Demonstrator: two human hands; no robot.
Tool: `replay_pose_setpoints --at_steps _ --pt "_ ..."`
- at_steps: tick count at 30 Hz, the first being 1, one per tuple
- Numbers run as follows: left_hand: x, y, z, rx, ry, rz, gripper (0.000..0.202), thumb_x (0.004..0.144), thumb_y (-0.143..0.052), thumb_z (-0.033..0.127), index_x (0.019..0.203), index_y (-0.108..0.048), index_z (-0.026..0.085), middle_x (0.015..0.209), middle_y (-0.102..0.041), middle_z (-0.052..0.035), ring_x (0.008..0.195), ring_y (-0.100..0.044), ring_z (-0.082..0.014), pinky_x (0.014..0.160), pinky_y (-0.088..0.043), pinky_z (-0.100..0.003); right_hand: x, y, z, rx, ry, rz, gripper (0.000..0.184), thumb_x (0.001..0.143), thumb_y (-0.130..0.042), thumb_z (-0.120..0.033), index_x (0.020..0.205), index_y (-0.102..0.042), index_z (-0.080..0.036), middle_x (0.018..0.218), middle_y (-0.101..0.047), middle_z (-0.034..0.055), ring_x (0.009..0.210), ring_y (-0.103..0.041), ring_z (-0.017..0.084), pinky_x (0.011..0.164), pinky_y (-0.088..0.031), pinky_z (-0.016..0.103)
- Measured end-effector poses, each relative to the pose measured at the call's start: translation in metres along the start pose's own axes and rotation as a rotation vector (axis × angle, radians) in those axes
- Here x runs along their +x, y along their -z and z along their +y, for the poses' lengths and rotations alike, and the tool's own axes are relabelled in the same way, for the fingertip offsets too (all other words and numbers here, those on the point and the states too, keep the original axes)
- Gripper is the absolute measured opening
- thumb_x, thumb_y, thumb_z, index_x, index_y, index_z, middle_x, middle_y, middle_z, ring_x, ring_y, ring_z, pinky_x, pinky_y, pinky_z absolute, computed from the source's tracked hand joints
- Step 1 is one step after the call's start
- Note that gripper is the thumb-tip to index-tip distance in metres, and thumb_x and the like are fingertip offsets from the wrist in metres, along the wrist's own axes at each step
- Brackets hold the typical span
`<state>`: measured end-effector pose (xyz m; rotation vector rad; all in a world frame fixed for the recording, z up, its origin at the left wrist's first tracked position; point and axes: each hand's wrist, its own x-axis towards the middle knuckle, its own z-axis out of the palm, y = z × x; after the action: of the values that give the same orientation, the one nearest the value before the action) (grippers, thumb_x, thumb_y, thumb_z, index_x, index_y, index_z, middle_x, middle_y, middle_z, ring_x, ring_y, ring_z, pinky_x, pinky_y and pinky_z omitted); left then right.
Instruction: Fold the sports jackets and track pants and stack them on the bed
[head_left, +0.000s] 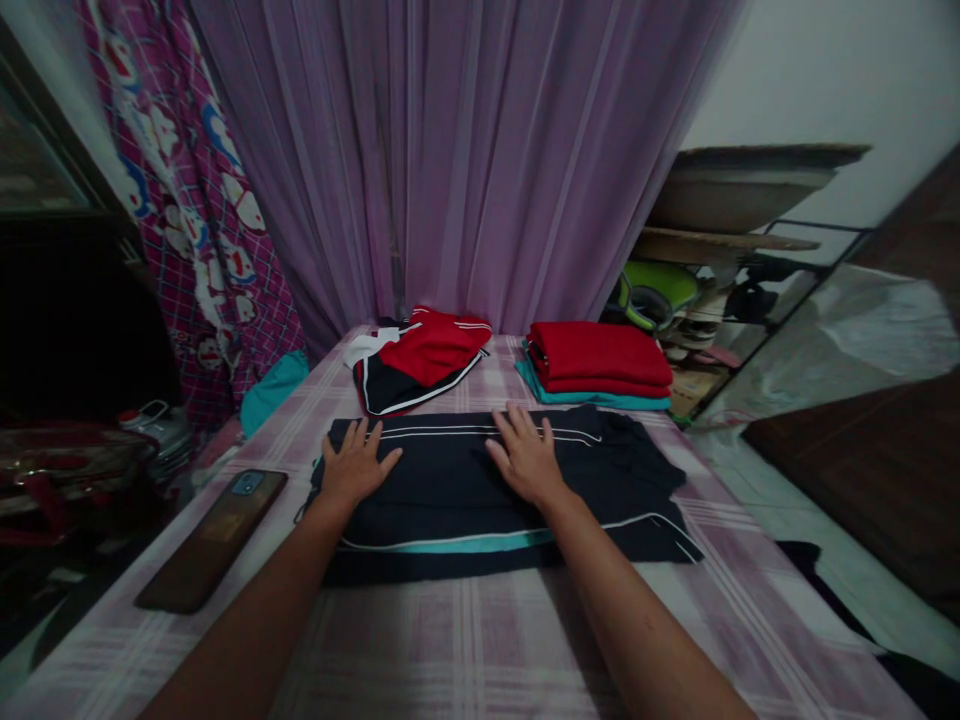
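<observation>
A dark navy garment (pixel 450 490) with white piping and a teal strip lies flat and partly folded across the table in front of me. Palm down near its left end rests my left hand (pixel 355 464), fingers spread. My right hand (pixel 523 455) lies flat on the cloth right of its middle, fingers also apart. Neither hand grips anything. Whether the dark cloth is one garment or several layered pieces I cannot tell.
Behind the cloth sit a loose red and navy clothes heap (pixel 427 350) and a folded red and teal stack (pixel 600 358). A phone (pixel 214 545) lies at the left on the plaid-covered table (pixel 420 650). Purple curtains (pixel 480 160) hang behind; a cluttered rack (pixel 750 240) stands right.
</observation>
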<state>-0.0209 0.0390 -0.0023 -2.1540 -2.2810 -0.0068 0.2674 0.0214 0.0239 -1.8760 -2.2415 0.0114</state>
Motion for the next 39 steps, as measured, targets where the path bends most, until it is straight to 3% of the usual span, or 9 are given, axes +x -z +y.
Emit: replay_pose_setpoints --at_steps 4,9,13,16,22,26,32,36,39 --pt "0.006 0.001 0.001 -0.036 0.025 -0.042 0.078 0.09 -0.026 0.066 0.154 -0.029 0.022 0.163 -0.019 -0.0127 0.15 -0.013 -0.033 0.114 -0.011 -0.067 -0.005 -0.024 -0.001 0.052 -0.01 -0.242 0.061 0.099 -0.03 -0.053 0.152 -0.034 -0.023 0.161 -0.027 0.0097 0.148 -0.021 0.027 0.117 -0.014 0.057" --pt "0.02 0.016 -0.015 -0.213 0.039 -0.117 0.062 0.095 -0.027 0.05 0.149 -0.039 0.021 0.158 -0.034 -0.009 0.146 -0.028 -0.03 0.115 -0.021 -0.062 -0.003 -0.023 0.001 0.063 -0.018 -0.237 0.06 0.099 -0.029 -0.053 0.152 -0.033 -0.025 0.161 -0.026 0.0091 0.149 -0.019 0.026 0.117 -0.012 0.057" --pt "0.011 0.018 -0.048 -0.299 0.027 0.095 0.054 0.096 -0.026 0.033 0.145 -0.045 0.019 0.152 -0.046 -0.0048 0.138 -0.043 -0.0186 0.115 -0.033 -0.033 -0.006 -0.017 0.003 0.052 -0.043 -0.209 0.058 0.1 -0.029 -0.052 0.152 -0.035 -0.026 0.161 -0.027 0.01 0.148 -0.021 0.026 0.116 -0.016 0.056" --pt "-0.006 0.01 -0.065 -0.265 0.094 0.197 0.055 0.093 -0.037 0.035 0.141 -0.047 0.011 0.148 -0.049 -0.0118 0.136 -0.045 -0.0211 0.113 -0.034 -0.03 -0.014 -0.019 0.012 0.008 -0.099 -0.111 0.059 0.1 -0.029 -0.052 0.153 -0.031 -0.027 0.161 -0.025 0.0106 0.149 -0.019 0.026 0.115 -0.015 0.057" --pt "-0.009 0.019 -0.063 -0.202 0.264 -0.05 0.055 0.091 -0.046 0.044 0.137 -0.048 0.013 0.135 -0.061 -0.016 0.121 -0.059 -0.0274 0.095 -0.047 -0.035 -0.027 -0.026 0.024 -0.015 -0.142 -0.192 0.056 0.1 -0.029 -0.051 0.15 -0.037 -0.028 0.16 -0.028 0.0088 0.147 -0.023 0.026 0.113 -0.021 0.06" --pt "0.006 0.034 -0.065 -0.177 0.319 -0.187 0.058 0.085 -0.054 0.048 0.13 -0.054 0.012 0.131 -0.063 -0.0175 0.118 -0.062 -0.0295 0.087 -0.049 -0.032 -0.035 -0.027 0.019 -0.029 -0.154 -0.09 0.052 0.099 -0.033 -0.043 0.147 -0.042 -0.025 0.156 -0.037 0.0113 0.144 -0.031 0.026 0.113 -0.023 0.057" --pt "0.02 0.036 -0.077 -0.183 0.324 -0.285 0.053 0.078 -0.063 0.055 0.11 -0.068 0.013 0.115 -0.072 -0.0178 0.105 -0.068 -0.0306 0.077 -0.05 -0.03 -0.066 -0.032 -0.001 0.013 0.064 0.169 0.046 0.095 -0.039 -0.035 0.137 -0.055 -0.027 0.15 -0.046 0.0088 0.142 -0.034 0.029 0.115 -0.02 0.056" --pt "0.02 0.035 -0.077 -0.211 0.322 -0.29 0.055 0.074 -0.068 0.054 0.11 -0.068 0.012 0.113 -0.072 -0.0172 0.099 -0.07 -0.0303 0.073 -0.05 -0.03 -0.085 -0.034 -0.027 0.074 0.23 0.156 0.044 0.093 -0.044 -0.032 0.135 -0.057 -0.029 0.149 -0.048 0.008 0.141 -0.036 0.03 0.115 -0.019 0.059" --pt "0.016 0.034 -0.075 -0.235 0.32 -0.256 0.059 0.076 -0.065 0.056 0.118 -0.064 0.014 0.122 -0.069 -0.0173 0.109 -0.066 -0.0307 0.078 -0.049 -0.03 -0.095 -0.034 -0.055 0.147 0.362 0.136 0.045 0.092 -0.049 -0.032 0.135 -0.057 -0.027 0.15 -0.047 0.0092 0.141 -0.036 0.03 0.116 -0.019 0.058"
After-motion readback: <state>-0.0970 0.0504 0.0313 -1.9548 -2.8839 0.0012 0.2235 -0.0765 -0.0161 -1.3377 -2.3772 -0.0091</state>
